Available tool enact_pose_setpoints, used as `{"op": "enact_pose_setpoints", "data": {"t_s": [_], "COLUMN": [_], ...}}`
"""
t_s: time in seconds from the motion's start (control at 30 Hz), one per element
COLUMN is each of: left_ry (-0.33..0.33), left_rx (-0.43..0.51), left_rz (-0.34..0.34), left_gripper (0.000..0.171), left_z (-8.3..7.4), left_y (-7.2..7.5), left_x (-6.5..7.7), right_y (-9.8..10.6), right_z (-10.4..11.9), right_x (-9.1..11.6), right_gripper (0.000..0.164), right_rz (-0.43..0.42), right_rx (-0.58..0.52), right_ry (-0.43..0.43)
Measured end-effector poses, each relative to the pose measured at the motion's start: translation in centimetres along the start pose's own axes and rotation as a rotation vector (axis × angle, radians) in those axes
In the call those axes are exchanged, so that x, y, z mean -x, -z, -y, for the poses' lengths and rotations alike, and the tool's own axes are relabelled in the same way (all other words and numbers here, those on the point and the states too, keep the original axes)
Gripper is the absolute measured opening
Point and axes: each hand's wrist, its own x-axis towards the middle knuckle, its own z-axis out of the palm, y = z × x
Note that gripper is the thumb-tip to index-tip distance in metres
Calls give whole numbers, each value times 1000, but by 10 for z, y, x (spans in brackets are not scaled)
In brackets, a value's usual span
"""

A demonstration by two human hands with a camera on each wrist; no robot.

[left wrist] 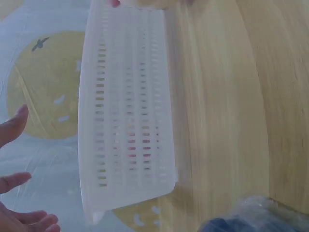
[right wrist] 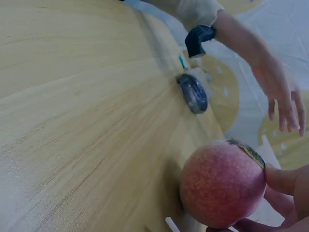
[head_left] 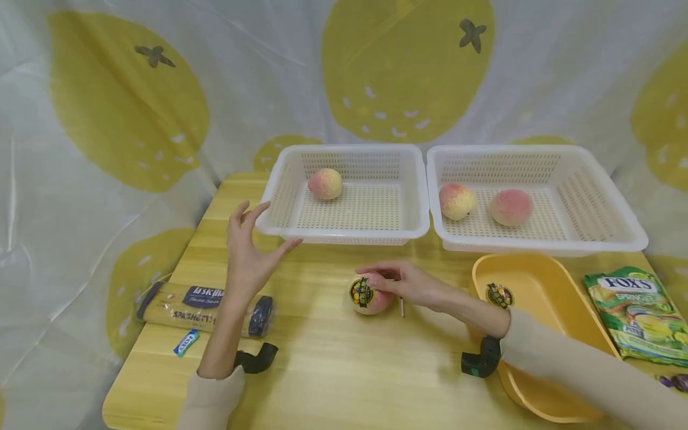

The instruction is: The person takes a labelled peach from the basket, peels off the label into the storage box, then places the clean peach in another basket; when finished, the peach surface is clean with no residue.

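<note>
My right hand [head_left: 400, 283] grips a pink peach [head_left: 371, 294] with a round black label, low over the table's middle. In the right wrist view the thumb and fingers hold that peach [right wrist: 222, 186] from one side; whether it touches the tabletop I cannot tell. By the front left corner of the left white basket [head_left: 344, 234], my left hand [head_left: 249, 254] has its fingers spread and holds nothing. The left wrist view shows its fingers apart from the basket [left wrist: 128, 121]. One peach [head_left: 325, 184] lies inside this basket.
The right white basket [head_left: 543, 245] holds a yellow-pink peach [head_left: 457, 202] and a pinker one [head_left: 512, 208]. An orange tub [head_left: 537, 286] and a green candy bag [head_left: 636, 313] lie right. Left are a spaghetti pack [head_left: 199, 307] and a small blue wrapper [head_left: 186, 343]. A thin white stick [head_left: 402, 307] is near the held peach.
</note>
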Motion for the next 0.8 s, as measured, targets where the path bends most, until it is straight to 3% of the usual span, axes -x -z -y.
{"op": "enact_pose_setpoints", "data": {"t_s": [0.07,0.13,0.23,0.33,0.4,0.47,0.6,0.8], "left_ry": [-44,-85,-78,12,48,59,56,27], "left_rx": [21,62,161,235,296,349,404,352], "left_rz": [-2,69,327,614,719,738,665,650], "left_gripper": [78,75,76,90,96,94,82,71], "left_z": [-5,-9,-18,-25,-27,-26,-24,-20], "left_y": [1,-1,-11,-30,-47,-63,-81,-77], "left_x": [8,16,34,53,62,70,77,71], "right_y": [0,0,-1,-1,-2,-4,-4,0], "right_z": [0,-1,-2,-3,-4,-5,-5,-1], "right_x": [0,0,0,0,0,0,3,9], "right_gripper": [41,41,42,42,42,41,40,31], "right_rz": [-3,-4,8,9,1,-9,-30,-89], "right_rx": [-10,-34,-94,-159,-181,-190,-167,-8], "right_ry": [11,7,-7,-38,-58,-77,-68,-20]}}
